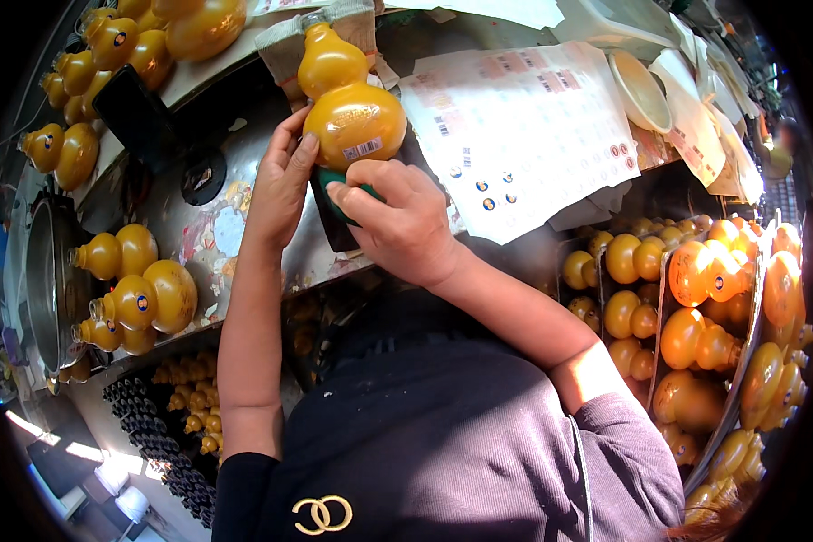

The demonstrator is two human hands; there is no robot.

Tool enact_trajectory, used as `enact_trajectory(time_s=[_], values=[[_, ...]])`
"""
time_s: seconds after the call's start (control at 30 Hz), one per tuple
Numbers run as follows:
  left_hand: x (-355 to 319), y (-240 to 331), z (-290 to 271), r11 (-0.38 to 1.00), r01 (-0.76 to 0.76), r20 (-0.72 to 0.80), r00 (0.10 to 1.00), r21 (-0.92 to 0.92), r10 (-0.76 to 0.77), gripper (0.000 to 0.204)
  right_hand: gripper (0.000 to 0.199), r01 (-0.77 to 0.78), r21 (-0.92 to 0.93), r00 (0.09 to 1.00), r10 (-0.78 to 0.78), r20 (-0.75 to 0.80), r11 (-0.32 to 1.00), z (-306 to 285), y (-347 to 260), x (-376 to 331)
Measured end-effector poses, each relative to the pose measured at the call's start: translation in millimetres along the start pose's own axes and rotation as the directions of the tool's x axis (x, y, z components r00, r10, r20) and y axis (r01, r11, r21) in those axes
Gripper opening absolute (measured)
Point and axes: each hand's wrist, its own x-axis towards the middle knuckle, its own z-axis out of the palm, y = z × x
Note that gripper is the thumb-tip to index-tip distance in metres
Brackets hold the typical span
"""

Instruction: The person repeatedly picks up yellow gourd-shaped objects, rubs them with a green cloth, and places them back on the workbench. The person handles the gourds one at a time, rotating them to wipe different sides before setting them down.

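A yellow gourd-shaped bottle (345, 99) lies on the metal worktop (217, 226), neck pointing away from me, a small barcode sticker on its belly. My left hand (280, 185) rests against its left side, fingers cupping the belly. My right hand (397, 221) is closed around a green flat tool (330, 194) pressed at the bottle's near end. A dark rectangular pad (334, 237) lies beneath both hands.
A white sticker sheet (524, 126) with small round labels lies to the right. Labelled gourd bottles (140, 294) lie on the left, more (117, 41) at top left. Boxes of bottles (696, 307) stand at right. A white bowl (640, 90) sits beyond the sheet.
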Motion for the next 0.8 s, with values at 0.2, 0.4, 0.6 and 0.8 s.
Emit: enact_trajectory(time_s=[0.2, 0.4, 0.6, 0.8], values=[[8, 13, 28, 0.956, -0.148, -0.103, 0.978, 0.254, 0.180, 0.086, 0.017, -0.489, 0.506, 0.860, 0.490, 0.144, 0.710, -34, 5, 4], [12, 14, 36, 0.981, -0.113, -0.165, 0.977, 0.157, 0.138, 0.084, 0.036, -0.764, 0.620, 0.509, 0.756, 0.411, 0.177, -53, 54, 21], [15, 17, 36, 0.992, -0.062, -0.198, 0.977, 0.107, 0.083, 0.077, 0.078, -0.808, 0.214, 0.572, 0.641, 0.512, 0.549, -37, 56, 51], [15, 19, 37, 0.998, -0.041, -0.201, 0.978, 0.045, 0.049, 0.068, 0.063, -0.788, 0.300, 0.607, 0.593, 0.530, 0.538, -22, 86, 53]])
